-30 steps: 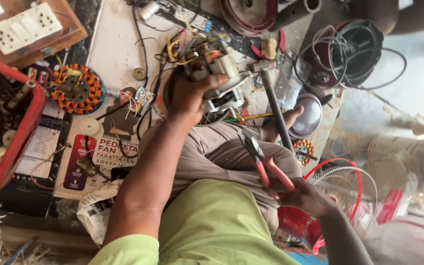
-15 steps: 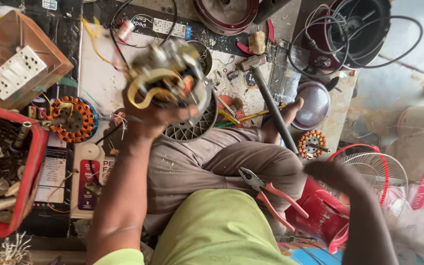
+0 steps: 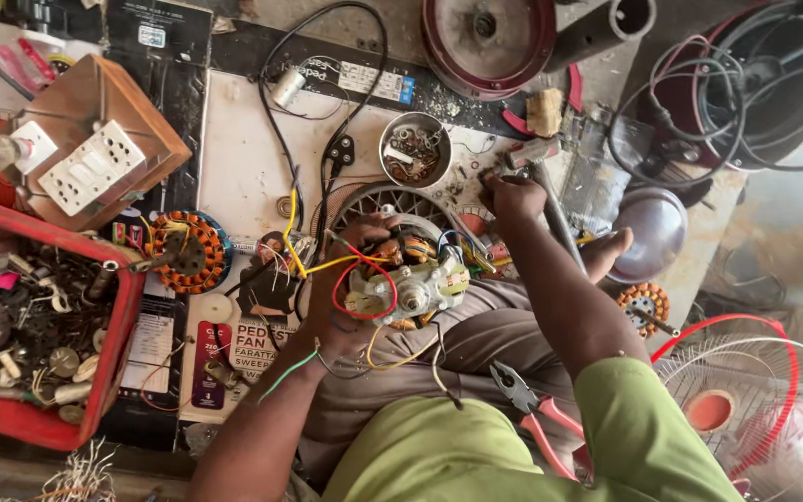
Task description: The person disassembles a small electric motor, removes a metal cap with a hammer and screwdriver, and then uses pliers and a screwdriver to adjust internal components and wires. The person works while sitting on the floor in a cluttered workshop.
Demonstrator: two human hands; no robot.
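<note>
copper windings and red and yellow wires crowd the fan motor (image 3: 408, 284) that my left hand (image 3: 341, 311) grips over my lap. my right hand (image 3: 511, 197) is closed on a tool handle (image 3: 550, 200) on the work mat. i judge this the tool-fetching step; next calls for bringing it squarely to the motor.

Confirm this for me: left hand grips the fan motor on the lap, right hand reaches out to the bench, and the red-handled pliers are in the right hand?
Not quite. In the head view the red-handled pliers lie on the lap, in neither hand. The rest holds: the left hand grips the fan motor, and the right hand reaches to the bench.
</note>
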